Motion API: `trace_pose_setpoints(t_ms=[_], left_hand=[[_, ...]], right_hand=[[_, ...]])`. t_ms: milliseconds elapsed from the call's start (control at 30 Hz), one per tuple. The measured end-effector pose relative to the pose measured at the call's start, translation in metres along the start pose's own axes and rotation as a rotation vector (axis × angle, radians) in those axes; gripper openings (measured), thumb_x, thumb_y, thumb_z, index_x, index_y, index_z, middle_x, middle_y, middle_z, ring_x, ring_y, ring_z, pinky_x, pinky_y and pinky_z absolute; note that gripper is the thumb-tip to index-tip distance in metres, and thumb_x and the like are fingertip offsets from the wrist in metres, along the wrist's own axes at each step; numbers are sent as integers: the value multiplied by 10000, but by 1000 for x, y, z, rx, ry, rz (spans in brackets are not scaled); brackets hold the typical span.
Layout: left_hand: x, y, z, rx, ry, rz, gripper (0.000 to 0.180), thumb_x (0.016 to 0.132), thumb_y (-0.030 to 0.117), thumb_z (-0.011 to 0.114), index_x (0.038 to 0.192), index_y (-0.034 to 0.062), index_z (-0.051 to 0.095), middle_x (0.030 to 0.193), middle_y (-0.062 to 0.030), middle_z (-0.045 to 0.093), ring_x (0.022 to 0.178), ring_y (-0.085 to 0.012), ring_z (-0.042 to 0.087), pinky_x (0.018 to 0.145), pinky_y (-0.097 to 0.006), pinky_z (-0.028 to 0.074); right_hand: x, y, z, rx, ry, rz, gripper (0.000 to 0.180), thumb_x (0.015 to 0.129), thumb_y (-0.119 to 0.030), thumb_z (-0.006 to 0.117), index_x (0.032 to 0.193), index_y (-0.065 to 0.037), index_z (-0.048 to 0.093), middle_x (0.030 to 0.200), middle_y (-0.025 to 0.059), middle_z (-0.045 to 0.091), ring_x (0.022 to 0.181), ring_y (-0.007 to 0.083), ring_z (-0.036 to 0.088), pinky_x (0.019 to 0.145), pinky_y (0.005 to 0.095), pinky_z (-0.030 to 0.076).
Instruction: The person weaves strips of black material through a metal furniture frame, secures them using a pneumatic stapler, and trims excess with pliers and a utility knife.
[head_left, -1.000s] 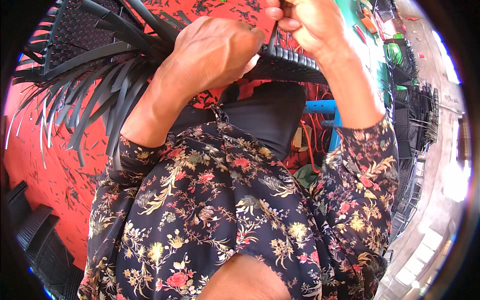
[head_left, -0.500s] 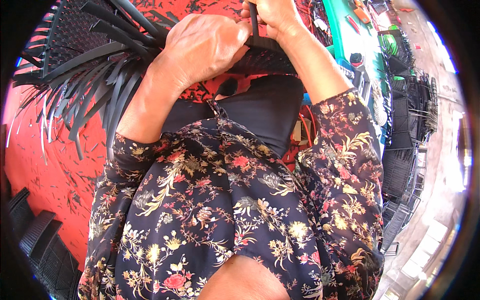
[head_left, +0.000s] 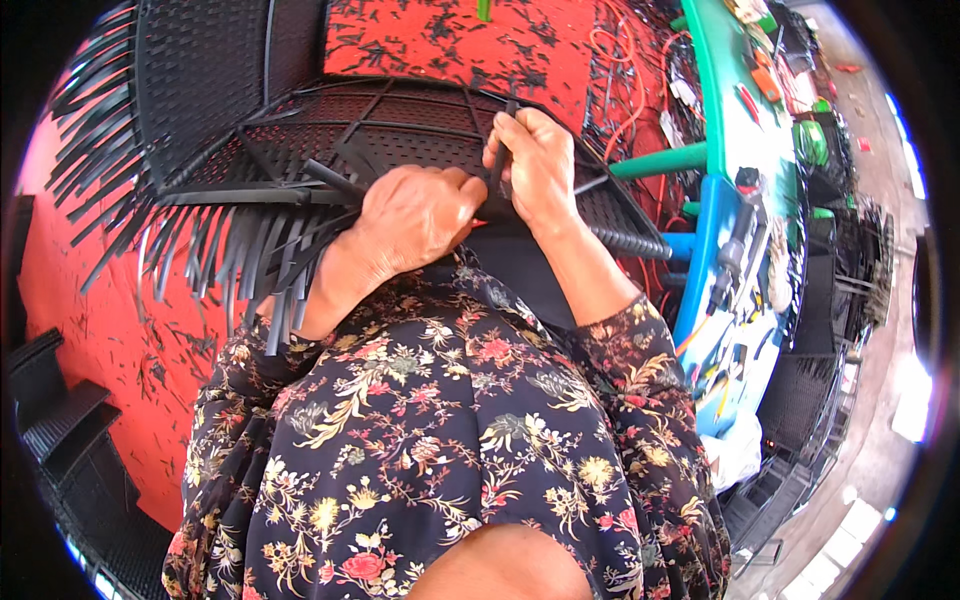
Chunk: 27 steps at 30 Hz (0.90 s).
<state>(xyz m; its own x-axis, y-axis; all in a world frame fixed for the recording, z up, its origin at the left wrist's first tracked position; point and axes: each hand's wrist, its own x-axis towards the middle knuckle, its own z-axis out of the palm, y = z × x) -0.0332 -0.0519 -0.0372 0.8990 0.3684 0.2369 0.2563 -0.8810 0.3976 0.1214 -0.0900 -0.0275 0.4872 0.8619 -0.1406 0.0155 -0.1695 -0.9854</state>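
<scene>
A black woven wicker piece (head_left: 420,145), with a dark frame and crossing bars, lies across my lap and reaches to the far left. Many loose flat black strips (head_left: 215,235) fringe its near left edge. My right hand (head_left: 540,165) is wrapped round a dark flat strip (head_left: 500,155) that stands up out of the fist at the near edge. Close beside it, my left hand (head_left: 415,220) is curled with knuckles up against the same edge. One strip end sticks out past its wrist side, but the fingertips are hidden, so what they pinch cannot be seen.
Red floor covering (head_left: 450,40) is strewn with black scraps. On my right stands a green and blue plastic table (head_left: 715,90) holding tools, with an orange cord (head_left: 635,70) looping beside it. Black wicker furniture stands at lower left (head_left: 75,430) and far right (head_left: 800,400).
Both hands now appear lower in the view and more of the woven piece and floor shows beyond them. The right hand still holds a strip; the left stays closed beside it.
</scene>
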Motion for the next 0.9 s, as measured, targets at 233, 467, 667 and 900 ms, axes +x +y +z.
trace_pose_setpoints(t_ms=[233,467,667,900], left_hand=[[1,6,0,9,75,14,86,765,159,582,759,82,544,713,-85,596,680,-271,642,592,-375,511],[-1,14,7,0,20,-36,200,690,180,686,792,78,548,733,-69,571,709,-256,621,629,-374,487],[0,16,4,1,59,-18,169,698,169,671,788,87,553,711,-59,557,671,-241,611,606,-364,478],[2,8,15,13,177,-31,130,714,174,654,771,92,570,690,-55,563,636,-248,608,575,-360,475]], right_hand=[[-6,1,-5,46,-30,-71,256,922,-128,552,678,-52,537,571,20,570,467,44,435,439,213,333],[-10,6,-10,72,-19,-51,276,926,-120,547,658,-65,513,576,17,574,454,30,410,424,200,308],[-21,1,-10,192,-26,-109,241,941,-101,530,710,-44,492,641,43,585,570,78,509,544,227,402],[-43,-7,-1,734,-7,-1,192,949,-110,535,775,-39,494,711,67,539,627,190,543,571,300,449]])
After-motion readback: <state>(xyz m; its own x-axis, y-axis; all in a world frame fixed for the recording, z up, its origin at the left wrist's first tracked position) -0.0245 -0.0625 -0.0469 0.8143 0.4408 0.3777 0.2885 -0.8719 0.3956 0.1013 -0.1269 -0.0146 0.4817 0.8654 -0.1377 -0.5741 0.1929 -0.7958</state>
